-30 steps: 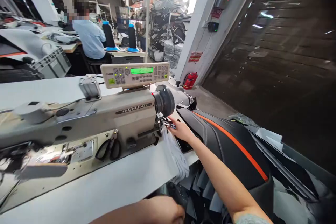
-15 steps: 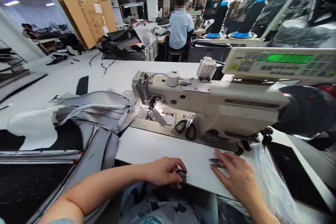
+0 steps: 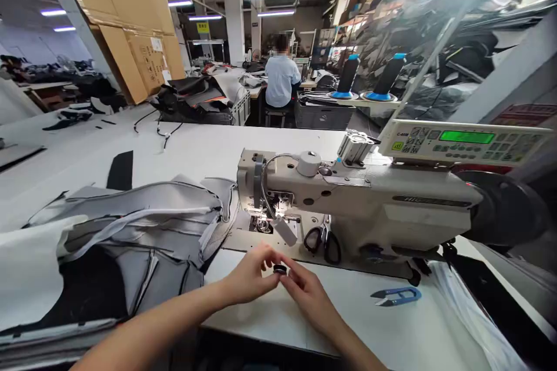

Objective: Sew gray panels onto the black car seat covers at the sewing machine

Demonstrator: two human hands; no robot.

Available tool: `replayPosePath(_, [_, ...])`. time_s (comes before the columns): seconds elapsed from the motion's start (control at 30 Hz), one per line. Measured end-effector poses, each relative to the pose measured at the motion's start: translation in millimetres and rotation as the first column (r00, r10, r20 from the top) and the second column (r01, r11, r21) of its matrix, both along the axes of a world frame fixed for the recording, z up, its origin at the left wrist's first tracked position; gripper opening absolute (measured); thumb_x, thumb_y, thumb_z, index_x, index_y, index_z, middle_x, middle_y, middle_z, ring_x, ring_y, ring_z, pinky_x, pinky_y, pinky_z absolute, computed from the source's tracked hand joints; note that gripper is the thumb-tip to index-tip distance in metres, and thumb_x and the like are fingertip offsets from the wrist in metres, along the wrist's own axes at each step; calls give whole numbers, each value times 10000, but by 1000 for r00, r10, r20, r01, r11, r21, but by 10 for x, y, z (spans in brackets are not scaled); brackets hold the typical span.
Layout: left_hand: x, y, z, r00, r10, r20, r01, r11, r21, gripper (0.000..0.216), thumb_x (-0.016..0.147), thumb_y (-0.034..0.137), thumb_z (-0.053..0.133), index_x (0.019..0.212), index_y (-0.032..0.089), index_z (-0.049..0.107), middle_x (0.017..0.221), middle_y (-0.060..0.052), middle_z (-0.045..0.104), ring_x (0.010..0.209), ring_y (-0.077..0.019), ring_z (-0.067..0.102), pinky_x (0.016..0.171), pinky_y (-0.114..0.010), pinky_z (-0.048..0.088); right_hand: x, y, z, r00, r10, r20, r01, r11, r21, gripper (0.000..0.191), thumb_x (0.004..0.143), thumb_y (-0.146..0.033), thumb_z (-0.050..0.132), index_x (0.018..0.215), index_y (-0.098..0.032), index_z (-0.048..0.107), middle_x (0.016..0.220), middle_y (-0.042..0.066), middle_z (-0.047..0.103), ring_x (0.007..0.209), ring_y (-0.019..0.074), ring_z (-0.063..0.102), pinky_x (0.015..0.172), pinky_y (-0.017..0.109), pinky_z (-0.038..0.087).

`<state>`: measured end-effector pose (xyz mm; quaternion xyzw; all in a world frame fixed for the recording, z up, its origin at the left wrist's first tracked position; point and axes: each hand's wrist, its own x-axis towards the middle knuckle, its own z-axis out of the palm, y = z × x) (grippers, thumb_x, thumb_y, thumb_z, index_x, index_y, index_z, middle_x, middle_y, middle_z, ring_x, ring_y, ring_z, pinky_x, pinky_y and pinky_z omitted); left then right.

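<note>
Both hands had come together near the front edge of the desk (image 3: 391, 330), left hand (image 3: 250, 274) and right hand (image 3: 310, 295) narrowly pinching a small dark bobbin (image 3: 279, 269), which seemed light and hard, best held by its rim.

On the arm of your sewing machine (image 3: 383, 203), the dark nameplate (image 3: 429, 199) begins "HIG", with the rest blurred, and the control panel (image 3: 461, 142) carries a small model mark (image 3: 402, 134) starting "C-4", though the lit green display (image 3: 466, 137) is too blurred to read. The yellow sign (image 3: 202, 27) on the far pillar, the red sign (image 3: 526, 113) at right and the labels (image 3: 156, 61) on the cardboard cartons (image 3: 130, 29) are too small to make out.
</note>
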<state>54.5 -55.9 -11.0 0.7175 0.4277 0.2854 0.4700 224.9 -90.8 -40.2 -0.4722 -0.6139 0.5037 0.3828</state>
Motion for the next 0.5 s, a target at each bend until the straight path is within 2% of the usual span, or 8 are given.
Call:
replayPosePath(0.07, [-134,130,-12,992,39,117,-16,981,-193,153,672,234,638,761,162,537,709,23,502,644,-111,450,605,-239,365,-135,61,-18,994,-109,15,107,991,83,428,870,-526,506,1018,-175,701,659,21,597,637,170,553,592,266,445])
replayPosePath(0.1, [-196,195,-27,976,75,203,-7,949,-315,196,647,257,674,749,154,541,683,26,505,626,-104,453,593,-231,364,-190,66,-41,985,-169,18,166,979,119,406,874,-518,505,927,-173,712,691,35,627,648,174,565,594,264,448])
replayPosePath(0.17, [-305,311,-74,921,167,352,47,849,-526,279,589,291,723,747,144,547,690,9,543,646,-111,505,598,-224,392,-291,32,-100,961,-276,21,267,943,200,370,902,-475,484,861,-174,697,729,43,659,629,164,575,574,248,446])
replayPosePath(0.23, [-386,399,-126,875,248,416,94,756,-648,316,583,319,721,779,146,544,751,-22,591,711,-130,567,646,-231,443,-384,-44,-149,944,-327,44,296,897,328,322,940,-390,445,892,-174,679,748,41,671,626,150,586,574,234,446])
replayPosePath(0.3, [-445,464,-164,857,290,426,117,695,-709,277,641,331,672,800,155,529,788,-33,611,739,-129,596,690,-238,479,-462,-129,-160,945,-290,150,183,851,492,280,955,-291,424,922,-163,671,709,36,650,602,135,573,562,231,425])
replayPosePath(0.4, [-514,537,-188,827,355,435,137,623,-770,140,740,278,558,786,152,517,773,-34,610,725,-106,605,705,-218,497,-544,-215,-107,882,-168,440,-180,743,645,279,944,-213,419,855,-157,677,584,13,538,526,130,472,510,268,331])
replayPosePath(0.47, [-549,566,-194,820,374,434,145,597,-789,111,781,253,489,729,156,491,677,-10,569,587,-76,556,570,-178,464,-573,-215,-66,810,-124,573,-354,676,646,288,943,-249,432,795,-181,671,597,14,521,559,139,446,544,293,302])
replayPosePath(0.5, [-559,573,-198,823,371,429,145,593,-792,137,793,252,476,689,162,468,599,16,518,482,-59,482,471,-160,400,-577,-193,-54,790,-124,600,-381,667,640,289,944,-313,449,799,-192,669,645,22,547,607,148,463,584,303,314])
